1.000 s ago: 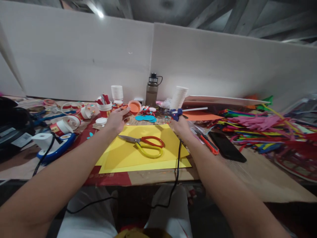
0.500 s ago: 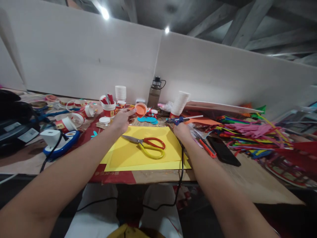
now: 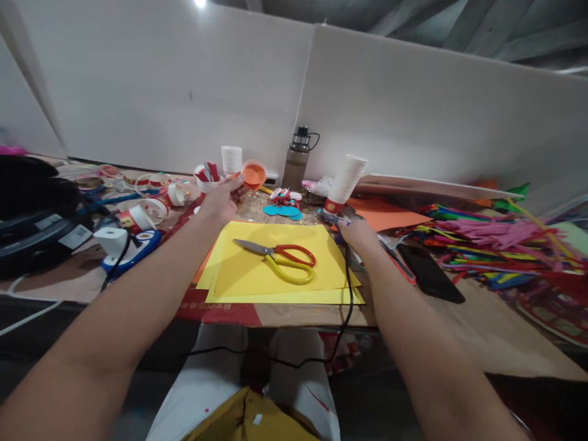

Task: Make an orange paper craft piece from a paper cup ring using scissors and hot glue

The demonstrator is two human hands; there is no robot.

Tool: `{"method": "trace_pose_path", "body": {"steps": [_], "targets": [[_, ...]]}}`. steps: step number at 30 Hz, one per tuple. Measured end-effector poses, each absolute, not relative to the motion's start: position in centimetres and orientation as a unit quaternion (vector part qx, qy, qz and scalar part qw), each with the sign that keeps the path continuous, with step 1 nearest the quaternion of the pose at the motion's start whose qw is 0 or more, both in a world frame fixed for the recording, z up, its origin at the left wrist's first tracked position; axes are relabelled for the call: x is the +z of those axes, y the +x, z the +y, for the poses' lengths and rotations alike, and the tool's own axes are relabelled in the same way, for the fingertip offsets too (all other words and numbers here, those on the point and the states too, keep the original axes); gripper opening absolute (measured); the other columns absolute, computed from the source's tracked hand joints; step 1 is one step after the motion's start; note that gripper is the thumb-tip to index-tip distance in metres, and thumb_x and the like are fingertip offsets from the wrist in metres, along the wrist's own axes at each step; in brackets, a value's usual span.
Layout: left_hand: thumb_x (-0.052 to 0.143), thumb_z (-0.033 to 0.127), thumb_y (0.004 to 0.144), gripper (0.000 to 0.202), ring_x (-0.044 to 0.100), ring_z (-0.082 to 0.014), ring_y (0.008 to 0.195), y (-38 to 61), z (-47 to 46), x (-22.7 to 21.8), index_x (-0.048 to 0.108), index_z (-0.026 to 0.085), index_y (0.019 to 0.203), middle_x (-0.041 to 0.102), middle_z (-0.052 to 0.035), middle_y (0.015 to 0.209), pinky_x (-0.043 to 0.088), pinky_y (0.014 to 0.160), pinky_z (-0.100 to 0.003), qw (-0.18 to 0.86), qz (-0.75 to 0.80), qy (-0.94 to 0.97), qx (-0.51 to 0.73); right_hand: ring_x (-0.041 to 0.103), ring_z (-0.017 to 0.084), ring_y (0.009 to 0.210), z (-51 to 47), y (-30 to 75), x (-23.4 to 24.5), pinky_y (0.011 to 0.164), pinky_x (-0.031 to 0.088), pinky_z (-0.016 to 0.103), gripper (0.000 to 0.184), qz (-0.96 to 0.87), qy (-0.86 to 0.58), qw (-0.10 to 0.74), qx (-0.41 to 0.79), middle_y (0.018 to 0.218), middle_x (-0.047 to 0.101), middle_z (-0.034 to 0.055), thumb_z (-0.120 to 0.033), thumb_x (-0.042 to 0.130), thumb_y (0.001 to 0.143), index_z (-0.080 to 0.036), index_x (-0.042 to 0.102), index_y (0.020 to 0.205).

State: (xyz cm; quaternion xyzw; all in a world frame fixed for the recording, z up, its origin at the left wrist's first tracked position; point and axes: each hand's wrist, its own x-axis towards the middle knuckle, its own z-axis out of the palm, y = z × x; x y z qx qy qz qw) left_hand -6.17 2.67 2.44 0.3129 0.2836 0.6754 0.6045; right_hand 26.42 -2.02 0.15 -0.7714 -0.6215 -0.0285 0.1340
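My left hand (image 3: 224, 201) pinches the edge of a round orange cup (image 3: 254, 176), tilted so its mouth faces me. At the right, my right hand (image 3: 357, 236) is closed round a blue glue gun (image 3: 331, 219), low over the table; a black cord (image 3: 350, 278) runs down from it. Between my arms, red-and-yellow-handled scissors (image 3: 280, 257) lie on yellow paper sheets (image 3: 239, 285). Beyond the sheets are flat blue discs (image 3: 283, 212) and small red-and-white pieces (image 3: 285, 196).
Stacked white cups (image 3: 350, 177) and a bottle (image 3: 296, 160) stand at the back. To the right lie orange paper (image 3: 390, 214), a black phone (image 3: 430, 274) and many coloured pipe cleaners (image 3: 493, 239). A blue-and-white power strip (image 3: 131, 256) is at left.
The view has tilted down and shifted left. My right hand has lowered the glue gun towards the table, and its white glue stick no longer shows. The orange cup stays in my left hand, slightly raised.
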Motion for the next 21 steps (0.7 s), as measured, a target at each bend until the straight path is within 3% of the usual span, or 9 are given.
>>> {"method": "trace_pose_path", "body": {"steps": [4,10,17,21], "targets": [[0.072,0.019,0.076,0.011,0.060,-0.0073,0.059,-6.9,2.4,3.5,0.061,0.016,0.076,0.064,0.0013,0.065,0.042,0.051,-0.017,0.610,0.262,0.311,0.680,0.064,0.037,0.102,-2.6,26.0,1.3,0.080,0.046,0.042,0.051,-0.552,-0.822,0.135,-0.035,0.108,0.067,0.0284,-0.044,0.040,0.093,-0.005,0.070,0.107],[0.072,0.015,0.075,0.012,0.064,-0.0083,0.063,-6.0,1.8,3.3,0.063,0.016,0.083,0.068,-0.0001,0.072,0.045,0.055,-0.017,0.607,0.263,0.356,0.660,0.062,0.024,0.090,-3.5,23.6,1.6,0.079,0.043,0.033,0.030,-0.634,-0.724,0.264,-0.064,0.096,0.070,0.0126,-0.036,0.047,0.091,-0.016,0.070,0.095],[0.080,0.017,0.067,0.025,0.065,-0.0096,0.065,-5.0,1.7,1.9,0.065,0.015,0.087,0.069,-0.0013,0.074,0.046,0.060,-0.018,0.564,0.303,0.421,0.642,0.057,0.018,0.077,-4.4,21.5,0.9,0.072,0.043,0.029,0.020,-0.725,-0.586,0.362,-0.009,0.086,0.066,0.0071,-0.026,0.050,0.089,-0.015,0.067,0.092],[0.084,0.018,0.060,0.038,0.065,-0.0114,0.067,-4.7,1.6,1.7,0.067,0.014,0.094,0.069,-0.0012,0.074,0.047,0.063,-0.021,0.479,0.340,0.487,0.646,0.057,0.017,0.079,-5.4,20.3,0.8,0.071,0.044,0.029,0.017,-0.775,-0.522,0.355,0.035,0.089,0.065,0.0074,-0.023,0.051,0.089,-0.015,0.065,0.096]]}}
